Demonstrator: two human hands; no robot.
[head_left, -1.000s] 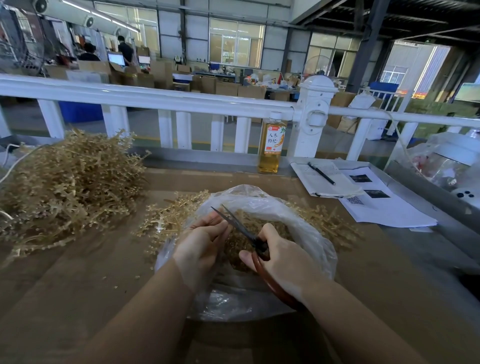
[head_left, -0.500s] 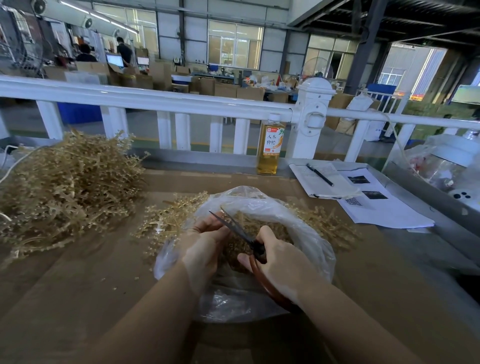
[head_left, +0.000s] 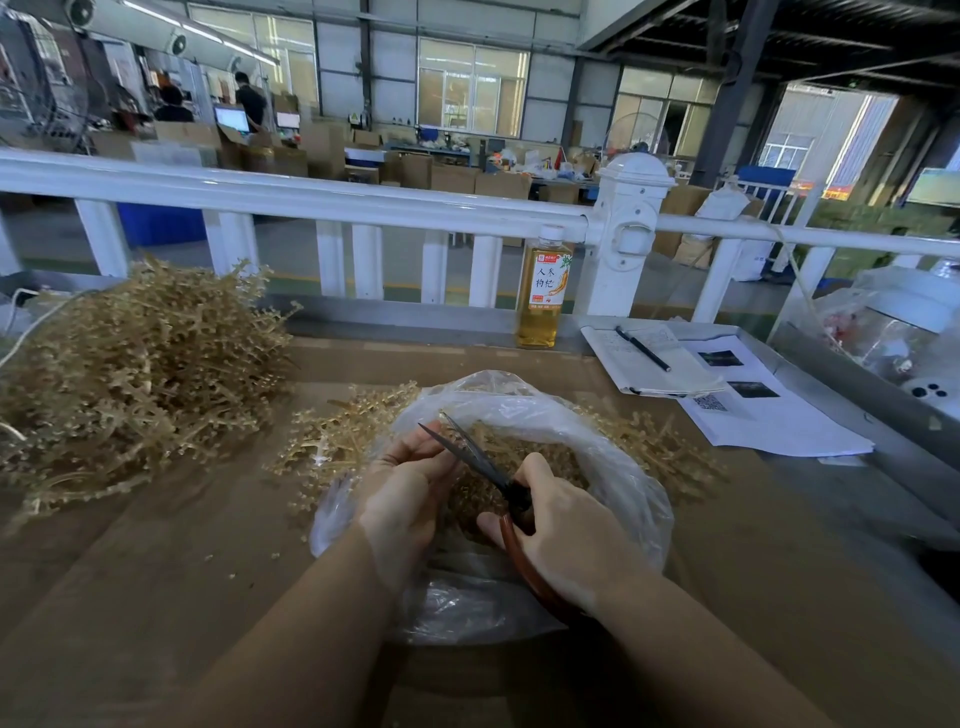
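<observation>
**Mid-snip over the bag, hardly anything moved**

We compare this moment with the second before it and find very little change. Both hands stay over the open mouth of the plastic bag (head_left: 631, 470), and only the view has shifted slightly.

Our right hand (head_left: 566, 525) keeps its grip on the scissors (head_left: 480, 460), with the fingers wrapped round the red-brown handles and the thumb laid on top. The blades stand a little apart, much as they did a moment ago, with their tips pointing away from us and to the left.

Our left hand (head_left: 410, 488) remains against the blades, its fingers curled and pinched together. We take it to hold a short sprig, but the fingers hide the piece, so we cannot tell for certain.

We judge that the cutting is in the middle of its cycle, with the sprig fed in and the next cut not yet made. Whatever falls should land on the cut bits (head_left: 558, 457) already in the bag.

Much work remains. A big heap of uncut sprigs (head_left: 135, 364) sits well to the left on the brown table (head_left: 156, 571), and a smaller bunch (head_left: 337, 441) lies just beside the bag.

A bottle (head_left: 540, 291), a notebook (head_left: 660, 371) with a pen (head_left: 643, 349) on it and some printed sheets (head_left: 779, 426) lie at the far right, clear of the work.
</observation>
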